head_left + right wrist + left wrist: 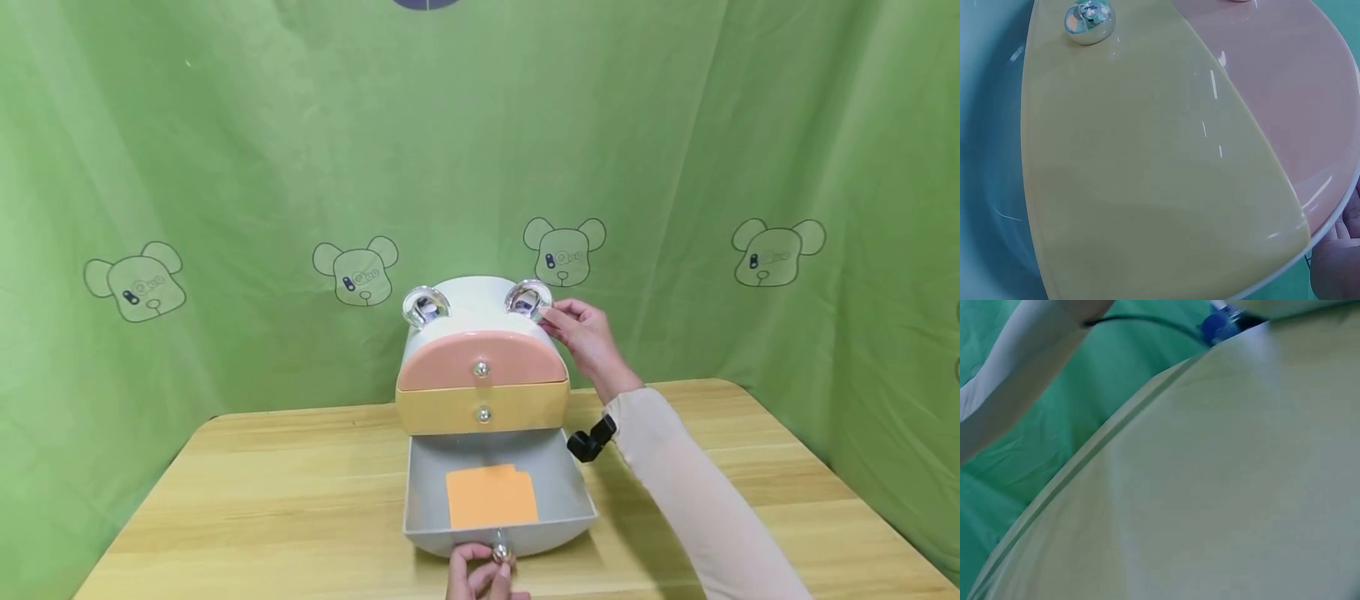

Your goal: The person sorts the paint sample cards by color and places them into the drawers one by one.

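A small frog-shaped drawer cabinet (pixel 480 296), with a white top, stands on the table. Its grey bottom drawer (pixel 427 475) is pulled out and has orange cut-out pieces (pixel 491 497) lying in it. At the front of that drawer, my left hand (pixel 476 577) pinches the round silver knob (pixel 501 552). My right hand (pixel 588 337) grips the shiny silver eye ring (pixel 529 298) at the cabinet's upper right, thumb in front. Above the grey drawer, the yellow drawer (pixel 1147 156) and the pink drawer (pixel 1291 100) are closed. In the right wrist view part of my right palm shows beside the cabinet.
The wooden table (pixel 300 492) runs out on both sides of the cabinet. A green curtain (pixel 450 167) printed with bear heads hangs close behind the table and around its sides. A black wrist camera (pixel 592 439) sits on my right sleeve.
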A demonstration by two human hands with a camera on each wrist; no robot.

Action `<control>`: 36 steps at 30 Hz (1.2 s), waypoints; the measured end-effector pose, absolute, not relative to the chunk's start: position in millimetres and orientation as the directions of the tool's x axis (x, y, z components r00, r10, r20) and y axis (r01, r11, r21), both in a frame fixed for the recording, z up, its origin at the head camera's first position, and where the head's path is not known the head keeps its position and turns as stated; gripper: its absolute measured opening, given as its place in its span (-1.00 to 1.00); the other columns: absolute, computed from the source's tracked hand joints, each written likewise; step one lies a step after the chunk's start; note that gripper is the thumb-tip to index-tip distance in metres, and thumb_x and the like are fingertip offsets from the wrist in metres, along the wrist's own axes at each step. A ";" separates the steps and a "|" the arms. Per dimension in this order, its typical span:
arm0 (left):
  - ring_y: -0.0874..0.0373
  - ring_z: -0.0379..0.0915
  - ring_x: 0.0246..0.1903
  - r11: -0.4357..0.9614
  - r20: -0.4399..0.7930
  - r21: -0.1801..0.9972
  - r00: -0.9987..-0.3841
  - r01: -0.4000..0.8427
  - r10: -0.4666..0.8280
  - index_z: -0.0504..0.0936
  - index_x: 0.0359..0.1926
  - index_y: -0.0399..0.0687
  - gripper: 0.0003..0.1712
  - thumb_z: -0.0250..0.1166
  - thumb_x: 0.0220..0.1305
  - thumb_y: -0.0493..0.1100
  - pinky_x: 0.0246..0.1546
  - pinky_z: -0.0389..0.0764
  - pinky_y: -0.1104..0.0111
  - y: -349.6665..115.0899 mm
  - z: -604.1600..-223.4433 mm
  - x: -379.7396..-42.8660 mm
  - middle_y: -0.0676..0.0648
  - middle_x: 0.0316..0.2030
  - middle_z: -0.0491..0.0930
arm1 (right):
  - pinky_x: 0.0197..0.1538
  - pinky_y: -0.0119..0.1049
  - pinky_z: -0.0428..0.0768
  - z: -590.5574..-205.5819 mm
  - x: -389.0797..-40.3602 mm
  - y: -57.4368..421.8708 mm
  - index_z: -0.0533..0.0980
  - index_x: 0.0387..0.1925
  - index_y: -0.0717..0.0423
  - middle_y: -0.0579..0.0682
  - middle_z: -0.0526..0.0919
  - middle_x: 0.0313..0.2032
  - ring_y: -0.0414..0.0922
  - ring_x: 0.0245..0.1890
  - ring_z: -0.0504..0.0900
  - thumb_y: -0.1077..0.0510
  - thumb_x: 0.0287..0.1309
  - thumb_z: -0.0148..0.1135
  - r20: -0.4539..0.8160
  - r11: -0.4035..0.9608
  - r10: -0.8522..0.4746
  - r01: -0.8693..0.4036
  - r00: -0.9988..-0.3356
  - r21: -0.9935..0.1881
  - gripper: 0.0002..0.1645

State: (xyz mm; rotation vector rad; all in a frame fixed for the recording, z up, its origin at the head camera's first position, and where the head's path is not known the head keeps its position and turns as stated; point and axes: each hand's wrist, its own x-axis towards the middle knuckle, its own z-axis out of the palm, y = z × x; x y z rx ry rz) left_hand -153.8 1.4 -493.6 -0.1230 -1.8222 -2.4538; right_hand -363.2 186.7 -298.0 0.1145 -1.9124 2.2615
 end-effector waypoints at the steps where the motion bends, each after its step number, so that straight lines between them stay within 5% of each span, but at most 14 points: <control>1: 0.07 0.62 -0.49 -0.291 0.060 0.955 -0.998 0.064 -0.022 0.19 -0.03 -0.36 -0.60 0.16 0.19 -0.34 -0.51 0.67 0.31 0.3 -488.3 -156.2 -0.40 -0.19 0.60 | -0.13 -0.50 0.61 -297.6 -363.4 186.5 0.45 -0.31 0.17 -0.09 0.62 -0.39 -0.27 -0.39 0.62 0.37 0.15 0.16 0.175 -0.158 0.087 -0.187 -0.981 -0.970 -0.90; 6: 0.03 0.63 -0.53 -0.236 -0.073 0.971 -0.988 -0.039 -0.136 0.32 0.03 -0.14 -0.63 0.19 0.22 -0.30 -0.60 0.61 0.37 2.1 -473.3 -174.5 -0.24 -0.16 0.66 | -0.15 -0.50 0.62 -297.0 -364.6 185.6 0.46 -0.32 0.17 -0.09 0.63 -0.41 -0.27 -0.40 0.62 0.37 0.15 0.16 0.184 -0.162 0.087 -0.196 -0.979 -0.967 -0.91; 18: 0.08 0.60 -0.49 -0.213 0.063 0.970 -0.969 0.115 -0.237 0.34 -0.03 -0.18 -0.68 0.22 0.24 -0.29 -0.56 0.64 0.37 20.2 -473.7 -217.4 -0.24 -0.30 0.63 | -0.15 -0.49 0.62 -296.8 -364.6 185.8 0.47 -0.34 0.15 -0.08 0.63 -0.40 -0.26 -0.40 0.62 0.38 0.14 0.17 0.189 -0.174 0.084 -0.201 -0.978 -0.964 -0.89; 36: -0.07 0.59 -0.40 -0.290 0.044 0.946 -0.945 0.144 -0.323 0.34 -0.08 -0.16 -0.69 0.24 0.21 -0.32 -0.48 0.68 0.29 34.5 -476.3 -259.1 -0.23 -0.33 0.58 | -0.11 -0.49 0.61 -298.3 -364.3 187.4 0.47 -0.31 0.16 -0.04 0.62 -0.35 -0.25 -0.37 0.61 0.34 0.14 0.21 0.154 -0.168 0.088 -0.167 -0.984 -0.972 -0.90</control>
